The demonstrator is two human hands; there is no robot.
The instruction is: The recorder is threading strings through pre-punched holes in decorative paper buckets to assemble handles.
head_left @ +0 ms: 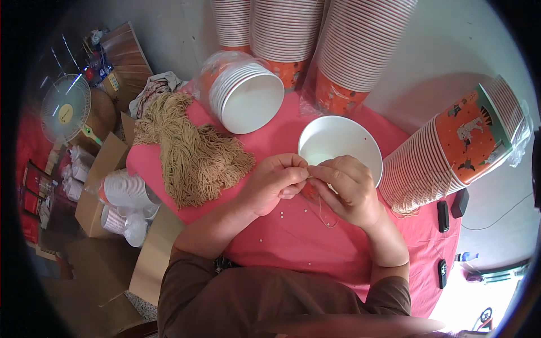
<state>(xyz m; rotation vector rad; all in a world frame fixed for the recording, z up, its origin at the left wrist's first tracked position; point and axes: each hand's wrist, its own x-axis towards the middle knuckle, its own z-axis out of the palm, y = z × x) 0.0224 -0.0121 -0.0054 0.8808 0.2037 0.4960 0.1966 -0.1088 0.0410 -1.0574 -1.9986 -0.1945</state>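
Note:
My left hand [276, 183] and my right hand [350, 188] meet fingertip to fingertip in front of a white paper bucket [338, 132]. Both are closed in a pinch on a thin tan string [322, 213], whose loose end hangs in a loop below my right hand. Whatever else lies between the fingertips is too small to make out. Below my hands, several tiny white beads [282, 215] are scattered on the pink tablecloth [315, 248]. A big heap of tan strings [191, 155] lies to the left of my left hand.
Tall stacks of paper buckets [287, 34] line the wall. A tilted stack [417, 158] at the right has strings [422, 194] draped over it. More nested buckets [251, 101] lie behind the strings. Dark small devices [443, 216] sit at the right edge; a cardboard box [101, 191] stands left.

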